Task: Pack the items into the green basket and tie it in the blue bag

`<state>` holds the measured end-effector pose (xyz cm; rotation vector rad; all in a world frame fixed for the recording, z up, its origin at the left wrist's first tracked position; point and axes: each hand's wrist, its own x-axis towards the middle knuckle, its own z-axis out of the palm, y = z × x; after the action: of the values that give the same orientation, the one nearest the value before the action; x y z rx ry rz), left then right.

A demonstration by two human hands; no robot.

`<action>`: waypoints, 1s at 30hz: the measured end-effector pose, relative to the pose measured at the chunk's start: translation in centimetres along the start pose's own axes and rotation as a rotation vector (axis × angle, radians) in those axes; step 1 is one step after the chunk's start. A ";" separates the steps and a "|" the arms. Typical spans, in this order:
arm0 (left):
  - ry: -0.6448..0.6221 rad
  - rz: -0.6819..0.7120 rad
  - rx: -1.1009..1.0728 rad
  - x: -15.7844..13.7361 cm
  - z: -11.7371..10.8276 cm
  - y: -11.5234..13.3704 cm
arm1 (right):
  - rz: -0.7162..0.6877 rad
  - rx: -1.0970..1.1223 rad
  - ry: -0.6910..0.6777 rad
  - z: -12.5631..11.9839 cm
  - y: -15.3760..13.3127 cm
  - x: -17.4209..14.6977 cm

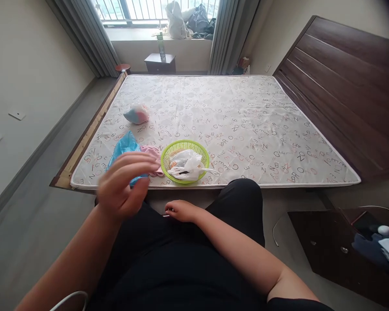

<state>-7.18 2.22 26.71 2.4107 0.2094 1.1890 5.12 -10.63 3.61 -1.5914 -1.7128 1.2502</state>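
My left hand (125, 183) is raised, slightly blurred, with its fingers stretched out, the thumb apart and nothing visible in it. It covers part of a blue plastic bag (125, 144) on the mattress (246, 142). Beside the bag lies a crumpled pink cloth (153, 152). A green plastic basket (185, 143) near the front edge holds a knotted white plastic bag (192, 166) with contents I cannot make out. Over my lap, my right hand (183, 211) is closed around something small, mostly hidden, with a thin white part showing.
A pink, white and blue bundle (138, 114) sits farther back on the mattress. Wooden bed rails (84, 138) and a headboard (346, 77) flank it. A dark nightstand (160, 65) carries a green bottle (161, 46). At right, a dark cabinet (327, 246) has clothes on it.
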 end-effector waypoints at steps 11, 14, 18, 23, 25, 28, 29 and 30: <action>-0.724 -0.514 0.130 -3.9 12.6 -10.5 | -0.027 -0.019 0.143 -2.7 -0.9 -0.8; -0.696 -0.567 0.136 -5.0 14.1 -11.2 | -0.013 0.016 0.214 -3.1 -0.8 -1.0; -0.647 -0.534 0.154 -5.4 14.3 -11.3 | -0.003 0.027 0.222 -3.2 -0.7 -1.2; -0.566 -0.523 0.175 -5.7 13.5 -11.3 | -0.032 -0.004 0.136 -2.4 -0.9 -1.1; -0.537 -0.519 0.183 -6.0 13.1 -11.4 | -0.036 -0.025 0.100 -2.1 -0.9 -1.0; -0.494 -0.525 0.187 -6.4 12.7 -11.6 | -0.041 -0.046 0.077 -1.9 -1.0 -0.9; -0.482 -0.537 0.187 -6.6 12.6 -11.6 | -0.041 -0.047 0.077 -1.9 -1.0 -0.9; -0.474 -0.550 0.187 -6.6 12.5 -11.6 | -0.036 -0.046 0.076 -1.9 -1.0 -0.9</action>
<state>-0.80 6.42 10.06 2.4682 0.7937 0.3580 6.41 -10.82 5.55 -1.6056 -1.7273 1.1263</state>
